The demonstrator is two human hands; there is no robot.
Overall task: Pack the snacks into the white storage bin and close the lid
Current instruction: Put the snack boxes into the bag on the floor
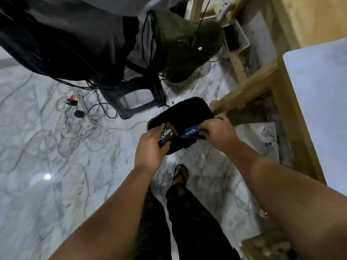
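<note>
A dark open container (185, 111) stands on the marble floor in front of me, its inside in shadow. My left hand (150, 145) grips a black snack pack with white and green lettering (167, 136) over the container's near left rim. My right hand (216, 131) pinches a blue snack pack (189, 132) just above the container's near edge. No white bin or lid shows in the head view.
A black plastic stool (135, 102) and another person's legs (180, 45) are beyond the container. Tangled cables and power strips (75, 109) lie on the floor at left. A wooden table with a white top (317, 102) stands at right. My own feet (180, 175) are below.
</note>
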